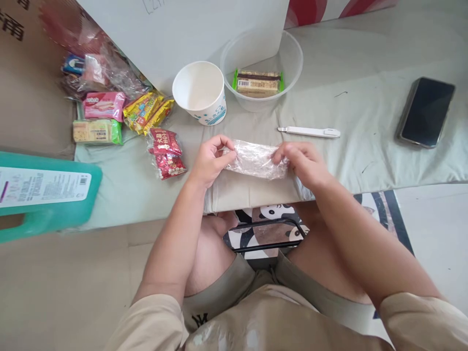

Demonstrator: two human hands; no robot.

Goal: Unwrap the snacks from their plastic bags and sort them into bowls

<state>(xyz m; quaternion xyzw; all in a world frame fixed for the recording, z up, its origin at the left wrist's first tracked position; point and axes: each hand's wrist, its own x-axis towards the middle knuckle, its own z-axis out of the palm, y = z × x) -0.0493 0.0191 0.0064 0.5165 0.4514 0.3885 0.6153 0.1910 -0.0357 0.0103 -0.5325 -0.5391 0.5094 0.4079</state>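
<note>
A crinkled clear plastic wrapper [256,158] is stretched between my two hands near the front edge of the cloth-covered surface. My left hand [214,158] pinches its left end between thumb and fingers. At the other end, my right hand [302,161] grips the wrapper with its fingertips. Just beyond stand a white paper cup [199,92] and a clear plastic bowl [261,100] with a brown-and-green packaged snack [258,83] inside. A white utility knife [309,132] lies beyond my right hand.
Red snack packets [166,153], yellow packets [146,111], a pink packet [104,106] and a green-ended packet [97,131] lie on the left. A teal jug [91,183] sits at the left edge. A phone [427,112] is far right. A white box [190,29] stands behind.
</note>
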